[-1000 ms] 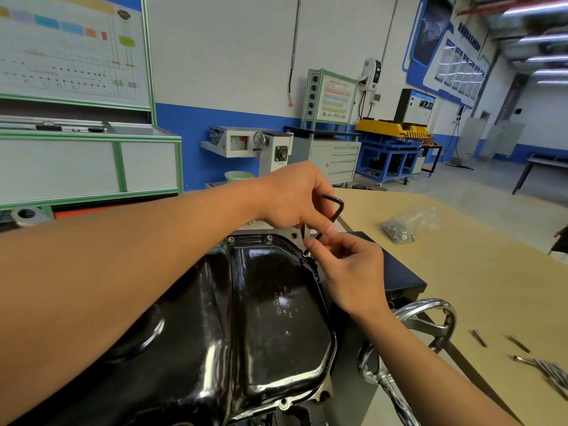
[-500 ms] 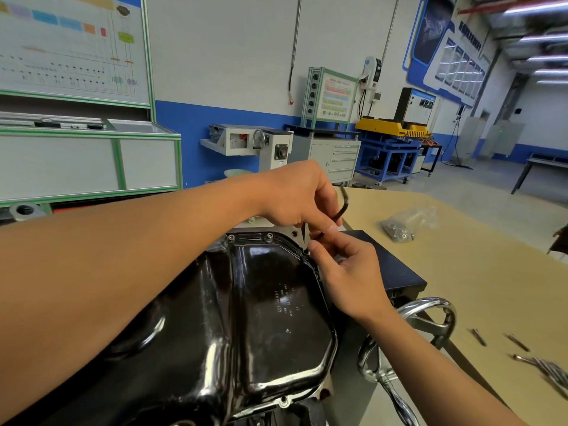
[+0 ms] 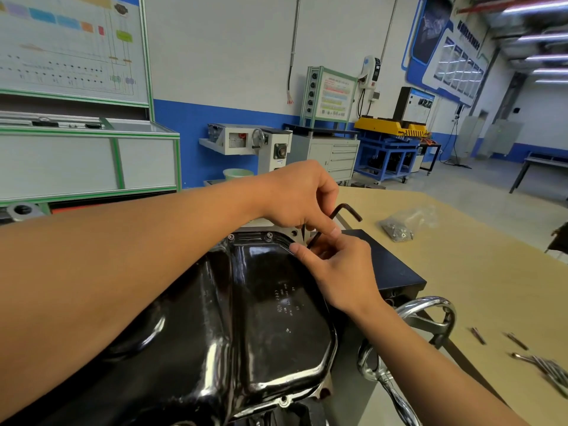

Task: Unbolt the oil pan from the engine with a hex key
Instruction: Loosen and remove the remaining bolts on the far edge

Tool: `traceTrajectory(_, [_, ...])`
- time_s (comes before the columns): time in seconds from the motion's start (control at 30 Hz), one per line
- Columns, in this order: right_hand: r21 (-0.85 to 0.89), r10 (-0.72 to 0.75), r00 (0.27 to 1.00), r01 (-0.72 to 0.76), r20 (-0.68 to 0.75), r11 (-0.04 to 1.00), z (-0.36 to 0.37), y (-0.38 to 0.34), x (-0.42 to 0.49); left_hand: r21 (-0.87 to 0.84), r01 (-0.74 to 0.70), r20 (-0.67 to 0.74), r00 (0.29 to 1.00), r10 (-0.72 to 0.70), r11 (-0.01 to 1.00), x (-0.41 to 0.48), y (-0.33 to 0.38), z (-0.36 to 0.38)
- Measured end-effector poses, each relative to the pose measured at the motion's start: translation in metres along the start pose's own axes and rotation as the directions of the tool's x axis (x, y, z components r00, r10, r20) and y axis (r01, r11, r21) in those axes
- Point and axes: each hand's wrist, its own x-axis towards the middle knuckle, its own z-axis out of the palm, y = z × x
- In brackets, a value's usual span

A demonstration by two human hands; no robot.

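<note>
Workshop bench [image 3: 479, 272], oil pan [image 3: 270, 318], left hand [image 3: 295, 195] and right hand [image 3: 341, 272] apparently both pinching hex key [image 3: 341, 208]

Vocational auto-mechanics workshop: green-framed wiring-diagram training board [image 3: 70, 47], grey metal drawer cabinet [image 3: 335, 158], blue steel trolley [image 3: 388, 150] carrying a yellow machine [image 3: 388, 126], blue-banded white wall [image 3: 233, 72], grey concrete floor [image 3: 479, 186], glossy black oil pan [image 3: 276, 318] beside a tan wooden worktop [image 3: 476, 272].

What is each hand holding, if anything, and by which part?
The hex key: left hand pinches its long shaft below the bend, right hand its lower end.
</note>
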Motion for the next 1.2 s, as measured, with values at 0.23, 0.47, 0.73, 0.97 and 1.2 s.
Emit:
traceTrajectory(0.23, [0.293,-0.007,0.991,0.046,-0.133,0.955,0.002,-0.003,0.004,0.0,-0.003,-0.022,1.0,0.003,1.0,0.0,-0.001,0.001])
traceTrajectory(0.47, [0.374,-0.112,0.992,0.082,0.06,0.924,-0.011,0.0,0.006,-0.192,0.042,0.109,0.994,-0.022,0.98,-0.003,-0.005,-0.007])
traceTrajectory(0.73, [0.288,-0.098,0.993,0.075,0.065,0.955,-0.012,0.003,0.002,-0.142,0.021,0.041,0.999,-0.015,0.99,-0.001,-0.002,-0.003])
traceTrajectory(0.97, [0.3,-0.095,0.995,0.104,-0.043,0.948,-0.006,0.004,0.003,-0.076,-0.003,-0.01,1.0,0.003,0.997,0.001,-0.004,-0.002])
traceTrajectory(1.2, [0.223,-0.163,0.986,0.15,0.041,0.963,-0.008,0.003,0.001,-0.132,-0.002,0.119,0.993,0.018,0.991,-0.004,-0.006,-0.009])
